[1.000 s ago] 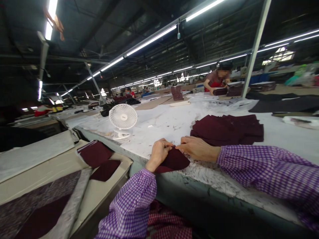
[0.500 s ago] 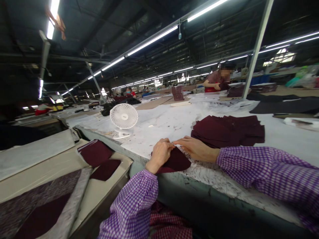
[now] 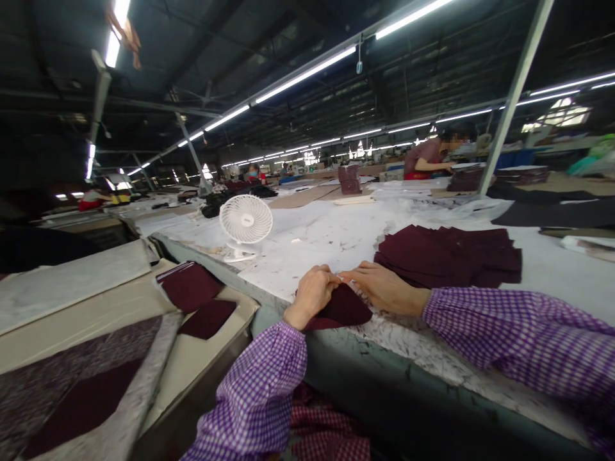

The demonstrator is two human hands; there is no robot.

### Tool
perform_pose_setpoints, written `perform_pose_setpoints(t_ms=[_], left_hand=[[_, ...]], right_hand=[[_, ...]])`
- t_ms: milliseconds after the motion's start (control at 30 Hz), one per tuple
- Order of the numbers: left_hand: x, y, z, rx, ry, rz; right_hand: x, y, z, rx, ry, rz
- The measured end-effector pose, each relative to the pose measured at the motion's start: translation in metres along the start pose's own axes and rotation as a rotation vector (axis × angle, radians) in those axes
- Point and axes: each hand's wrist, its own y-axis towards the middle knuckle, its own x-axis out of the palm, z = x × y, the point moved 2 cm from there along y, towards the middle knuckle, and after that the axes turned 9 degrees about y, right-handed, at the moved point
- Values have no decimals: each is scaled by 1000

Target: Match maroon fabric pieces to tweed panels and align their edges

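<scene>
A maroon fabric piece (image 3: 348,308) lies at the near edge of the white-covered table, its pointed side toward me. My left hand (image 3: 314,293) is closed with its fingertips pinching the far edge of this piece. From the right, my right hand (image 3: 379,287) reaches in, its fingers long and pressed together at that same edge, where both hands' fingertips meet. A small whitish bit shows between them; what it is I cannot make out. Just beyond my right hand rests a spread pile of maroon fabric pieces (image 3: 449,256).
A white fan (image 3: 246,219) stands on the table (image 3: 317,224) to the left. On a lower side surface (image 3: 211,349) lie more maroon pieces (image 3: 189,287) and a speckled board (image 3: 91,358). A co-worker (image 3: 427,159) bends over stacks across the table. A slanting pole (image 3: 516,96) rises behind.
The view has swung slightly left, so everything sits a little further right. Both hands stay at the fabric's far edge with little visible movement. The co-worker's arm now reaches toward the stack.
</scene>
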Motion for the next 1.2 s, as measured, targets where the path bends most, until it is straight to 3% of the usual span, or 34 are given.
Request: perform_pose_setpoints(t_ms=[133,233,467,633,800,967,1200], left_hand=[[-6,-8,-14,-35,-81,5],[-10,-10,-16,-71,-122,29],[-5,5,4,-177,-91,10],[1,9,8,-228,-72,-28],[-1,4,-2,-174,-133,-44],[-9,-14,-25,-162,-166,6],[-14,-36,-32,22,-112,114]], right_hand=[[0,2,-3,-25,-58,-50],[-3,7,-6,5,-40,-11],[-6,15,-7,30,41,58],[0,15,-6,63,-11,-61],[2,16,-6,60,-84,-90],[2,15,-5,40,-87,-91],[-3,18,-15,142,-70,-192]])
